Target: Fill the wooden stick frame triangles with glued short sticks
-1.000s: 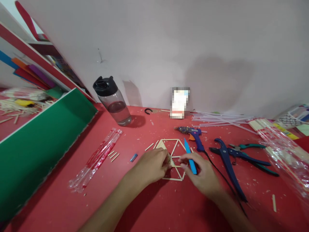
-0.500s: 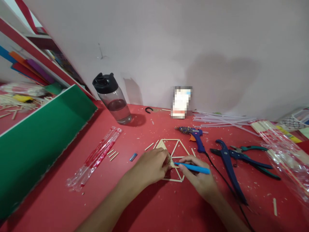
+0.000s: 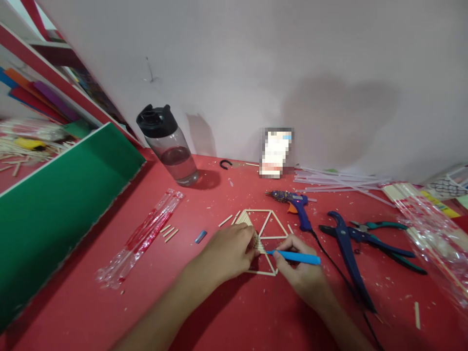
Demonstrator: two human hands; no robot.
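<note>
A hexagonal frame of thin wooden sticks (image 3: pixel 273 237) lies flat on the red table, one part filled with sticks side by side. My left hand (image 3: pixel 234 248) rests over the frame's left side, fingers bent and pinching down at a wooden stick (image 3: pixel 262 251) near the middle; its fingertips are partly hidden. A blue pen (image 3: pixel 300 257) is gripped in my right hand (image 3: pixel 302 275) at the frame's right side, its tip pointing left at the sticks by my left fingers.
Behind the frame lies a purple glue gun (image 3: pixel 292 201), its cord running forward. Cutters (image 3: pixel 347 253) and pliers (image 3: pixel 380 239) are at right, near packaged sticks (image 3: pixel 435 234). A bottle (image 3: pixel 170 151), phone (image 3: pixel 275 153), glue sticks (image 3: pixel 336 179), plastic wrappers (image 3: pixel 142 234) and a green board (image 3: pixel 66 209) surround the work.
The pen and my right hand have shifted slightly to the right, the pen tip drawing a little away from my left fingers. My left hand stays in place.
</note>
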